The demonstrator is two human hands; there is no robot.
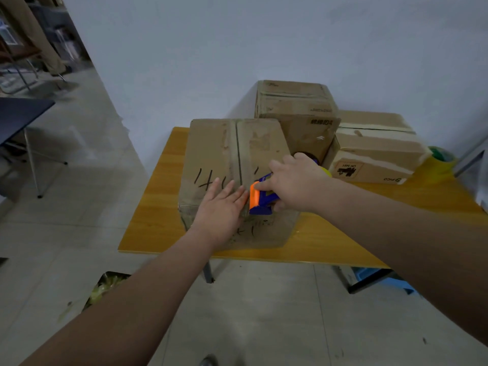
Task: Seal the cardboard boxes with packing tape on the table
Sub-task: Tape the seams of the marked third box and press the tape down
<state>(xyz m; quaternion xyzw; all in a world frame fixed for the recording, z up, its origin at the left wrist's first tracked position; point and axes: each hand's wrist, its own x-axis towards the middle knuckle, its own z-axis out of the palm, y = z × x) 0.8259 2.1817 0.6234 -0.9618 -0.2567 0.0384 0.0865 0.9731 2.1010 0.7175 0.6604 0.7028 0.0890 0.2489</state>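
A large cardboard box (211, 151) with black handwriting sits at the front left of the yellow wooden table (158, 207). Its two top flaps meet at a centre seam. My left hand (221, 207) lies flat with straight fingers on the box top near the front edge, just left of the seam. My right hand (295, 180) grips a blue and orange tape dispenser (260, 199), which rests on the seam near the front edge. Clear tape seems to run along the seam behind it.
Two more cardboard boxes stand behind: a tall one (295, 112) at the back and a lower taped one (375, 143) to its right. A roll of yellow-green tape (441, 162) sits at the table's right edge. Another desk (18, 117) stands far left. A bin of scraps (105, 286) is on the floor.
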